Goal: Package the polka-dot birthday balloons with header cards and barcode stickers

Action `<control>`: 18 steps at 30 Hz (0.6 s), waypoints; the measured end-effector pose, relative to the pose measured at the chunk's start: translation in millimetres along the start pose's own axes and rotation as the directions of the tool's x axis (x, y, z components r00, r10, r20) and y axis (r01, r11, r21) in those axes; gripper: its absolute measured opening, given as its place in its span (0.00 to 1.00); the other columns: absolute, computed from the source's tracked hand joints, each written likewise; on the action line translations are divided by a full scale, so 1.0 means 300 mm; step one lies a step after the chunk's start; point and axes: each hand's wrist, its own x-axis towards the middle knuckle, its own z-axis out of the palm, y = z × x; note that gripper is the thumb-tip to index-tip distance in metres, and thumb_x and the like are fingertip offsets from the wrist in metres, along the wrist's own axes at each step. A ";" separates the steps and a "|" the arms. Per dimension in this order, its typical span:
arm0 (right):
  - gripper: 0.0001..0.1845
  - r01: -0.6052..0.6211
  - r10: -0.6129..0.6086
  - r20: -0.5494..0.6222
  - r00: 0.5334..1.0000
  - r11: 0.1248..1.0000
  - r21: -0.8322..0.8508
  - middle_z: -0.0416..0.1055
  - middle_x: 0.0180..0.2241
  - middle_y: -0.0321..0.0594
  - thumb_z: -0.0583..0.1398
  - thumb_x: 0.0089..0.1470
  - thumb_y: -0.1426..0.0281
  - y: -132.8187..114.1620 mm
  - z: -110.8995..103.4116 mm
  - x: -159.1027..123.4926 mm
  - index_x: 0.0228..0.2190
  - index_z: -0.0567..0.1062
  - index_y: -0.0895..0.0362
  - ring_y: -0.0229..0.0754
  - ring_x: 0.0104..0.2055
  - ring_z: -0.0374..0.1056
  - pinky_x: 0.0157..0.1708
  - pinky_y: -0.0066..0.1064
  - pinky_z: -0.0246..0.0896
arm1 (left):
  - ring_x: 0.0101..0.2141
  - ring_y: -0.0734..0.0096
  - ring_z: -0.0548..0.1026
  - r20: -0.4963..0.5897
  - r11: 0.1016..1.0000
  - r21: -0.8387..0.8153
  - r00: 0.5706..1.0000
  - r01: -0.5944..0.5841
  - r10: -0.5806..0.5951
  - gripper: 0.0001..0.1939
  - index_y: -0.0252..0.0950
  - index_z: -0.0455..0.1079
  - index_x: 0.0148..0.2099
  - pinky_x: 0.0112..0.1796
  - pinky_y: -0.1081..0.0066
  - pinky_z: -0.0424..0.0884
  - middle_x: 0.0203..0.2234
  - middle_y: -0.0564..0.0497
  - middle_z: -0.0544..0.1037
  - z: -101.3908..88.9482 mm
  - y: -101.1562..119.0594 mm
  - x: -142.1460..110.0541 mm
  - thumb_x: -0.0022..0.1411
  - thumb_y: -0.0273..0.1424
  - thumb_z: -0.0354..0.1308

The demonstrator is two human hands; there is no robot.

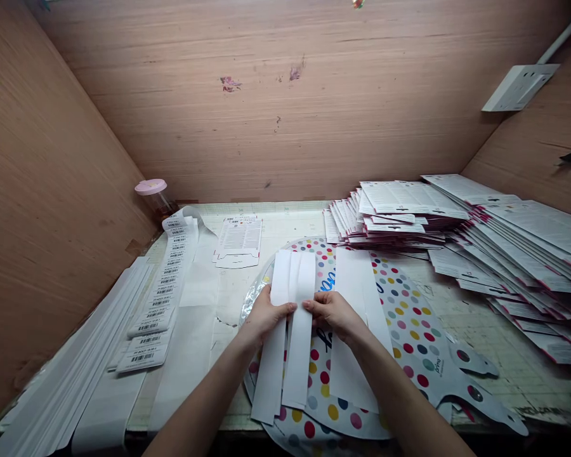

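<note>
Left wall: wood-grain panel [52, 190], with a green loop just showing at its edge. On the mat below it lie long white paper bands [71, 355], side by side and angled toward the viewer. Just right of them, a strip of barcode labels [159, 311] runs back to a loose curl near a clear jar with a pink lid [153, 195], which stands upright in the back left corner. A single printed card [238, 241] lies flat further along the back.

Centre: left hand [265, 315] and right hand [334, 315] are nearly touching, fingers together and half-curled over 2 or 3 overlapping white paper strips [285, 346]. They appear to pinch the strips, though the thumbs are hidden. The strips lie over a polka-dot foil balloon [412, 330], its silver reverse showing at the left rim. A wider white paper sheet [354, 343] lies on the balloon beside the right hand, not touching the strips.

Right: 2 fanned stacks of printed cards [400, 212] and [528, 254] sit on a gridded cutting mat [495, 374], pink edges showing on the nearer stack. Grey balloon tabs [476, 387] reach toward them. Higher up, a white wall socket [521, 87] is fixed to the panelling.
</note>
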 end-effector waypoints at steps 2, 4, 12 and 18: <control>0.14 -0.003 0.002 -0.050 0.999 1.000 -0.003 0.70 0.16 0.34 0.68 0.46 0.69 0.005 0.002 0.006 0.21 0.68 0.58 0.33 0.16 0.66 0.17 0.22 0.62 | 0.31 0.62 0.79 -0.054 0.999 0.032 0.998 -0.012 0.014 0.30 0.34 0.65 0.50 0.30 0.68 0.76 0.37 0.44 0.80 0.001 -0.005 0.007 0.45 0.27 0.71; 0.13 0.002 -0.003 -0.088 0.996 1.000 -0.009 0.70 0.15 0.33 0.66 0.48 0.71 0.009 0.003 0.010 0.21 0.67 0.58 0.32 0.15 0.66 0.16 0.20 0.62 | 0.28 0.66 0.77 -0.067 0.999 0.032 0.998 -0.019 0.021 0.29 0.34 0.64 0.50 0.28 0.70 0.75 0.35 0.45 0.80 0.003 -0.007 0.015 0.46 0.26 0.70; 0.14 0.060 -0.058 -0.144 0.988 0.998 0.007 0.65 0.15 0.28 0.65 0.50 0.68 0.013 -0.018 0.002 0.22 0.65 0.56 0.31 0.14 0.63 0.17 0.21 0.63 | 0.23 0.72 0.76 -0.084 0.999 0.044 0.996 -0.007 0.011 0.28 0.36 0.63 0.51 0.27 0.69 0.76 0.39 0.45 0.79 0.019 -0.026 0.034 0.49 0.28 0.70; 0.14 0.062 -0.053 -0.122 0.991 0.995 0.074 0.67 0.18 0.30 0.66 0.47 0.63 0.010 -0.085 -0.048 0.25 0.68 0.57 0.32 0.18 0.63 0.18 0.23 0.62 | 0.24 0.69 0.78 -0.188 0.992 0.123 0.981 -0.032 0.055 0.31 0.40 0.59 0.57 0.26 0.68 0.76 0.47 0.41 0.76 -0.026 -0.016 0.031 0.53 0.33 0.68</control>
